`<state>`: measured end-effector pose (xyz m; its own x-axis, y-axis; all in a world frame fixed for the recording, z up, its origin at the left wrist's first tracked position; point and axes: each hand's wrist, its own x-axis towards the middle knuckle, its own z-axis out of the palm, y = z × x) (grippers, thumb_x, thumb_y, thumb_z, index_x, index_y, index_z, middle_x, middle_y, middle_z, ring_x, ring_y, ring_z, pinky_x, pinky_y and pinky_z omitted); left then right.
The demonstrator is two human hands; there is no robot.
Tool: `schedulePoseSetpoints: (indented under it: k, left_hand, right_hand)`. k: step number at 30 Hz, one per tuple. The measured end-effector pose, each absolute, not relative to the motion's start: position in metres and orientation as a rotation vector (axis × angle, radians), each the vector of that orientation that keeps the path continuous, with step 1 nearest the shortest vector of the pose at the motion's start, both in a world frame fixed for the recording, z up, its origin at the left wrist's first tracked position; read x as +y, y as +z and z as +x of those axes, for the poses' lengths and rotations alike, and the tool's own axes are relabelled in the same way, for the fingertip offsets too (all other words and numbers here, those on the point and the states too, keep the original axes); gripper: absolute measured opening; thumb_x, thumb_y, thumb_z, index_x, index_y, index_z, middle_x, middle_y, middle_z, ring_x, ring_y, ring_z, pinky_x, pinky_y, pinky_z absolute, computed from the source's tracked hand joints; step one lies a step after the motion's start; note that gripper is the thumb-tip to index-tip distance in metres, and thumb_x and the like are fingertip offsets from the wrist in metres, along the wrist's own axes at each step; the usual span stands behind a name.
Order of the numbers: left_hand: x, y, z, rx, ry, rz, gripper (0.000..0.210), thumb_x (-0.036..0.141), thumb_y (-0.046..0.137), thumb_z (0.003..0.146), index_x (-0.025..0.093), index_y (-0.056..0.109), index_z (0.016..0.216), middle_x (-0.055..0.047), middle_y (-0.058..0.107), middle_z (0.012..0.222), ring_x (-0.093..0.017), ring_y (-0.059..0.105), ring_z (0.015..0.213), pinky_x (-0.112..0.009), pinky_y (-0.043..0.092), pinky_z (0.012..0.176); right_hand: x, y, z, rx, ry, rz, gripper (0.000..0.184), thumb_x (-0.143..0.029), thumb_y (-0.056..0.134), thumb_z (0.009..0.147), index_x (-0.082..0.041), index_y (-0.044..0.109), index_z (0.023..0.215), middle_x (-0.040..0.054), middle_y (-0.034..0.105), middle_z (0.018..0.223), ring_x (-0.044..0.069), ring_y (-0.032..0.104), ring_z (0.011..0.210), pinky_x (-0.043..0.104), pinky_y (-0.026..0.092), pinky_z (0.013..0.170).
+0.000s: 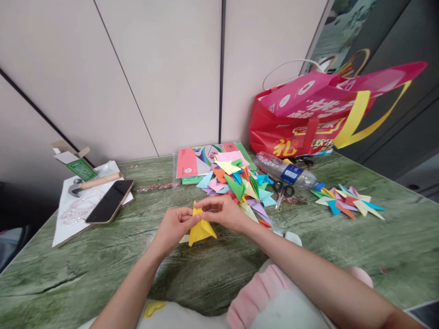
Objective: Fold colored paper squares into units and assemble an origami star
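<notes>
Jointly, left grip [178, 225] and right grip [224, 212] pinch a yellow folded paper [200, 233] between them over the desk [113, 260], its partly covered long axis seemingly running near edge to far edge.

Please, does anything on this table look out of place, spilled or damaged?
Two things look slightly odd. The plastic bottle lies on its side near the scissors, though I see no spill. The hammer, by the phone, seems an unusual tool to have around folded yellow paper. Nothing looks clearly damaged.
</notes>
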<state>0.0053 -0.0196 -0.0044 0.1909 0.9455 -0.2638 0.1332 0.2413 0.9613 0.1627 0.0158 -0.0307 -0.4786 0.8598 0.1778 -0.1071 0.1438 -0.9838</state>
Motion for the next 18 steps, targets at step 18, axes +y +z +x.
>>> schedulePoseSetpoints:
  k: [18]
  left_hand:
    - [-0.0187,-0.005,0.0037,1.185,0.807,1.129,0.025,0.034,0.07,0.059,0.011,0.065,0.068,0.0,0.064,0.057,-0.009,0.054,0.052,-0.019,0.042,0.051]
  right_hand:
    - [0.0162,-0.0341,0.1602,-1.427,1.593,-0.75,0.035,-0.025,0.073,0.054,-0.016,0.069,0.088,0.0035,0.066,0.08,0.014,0.059,0.073,0.03,0.047,0.072]
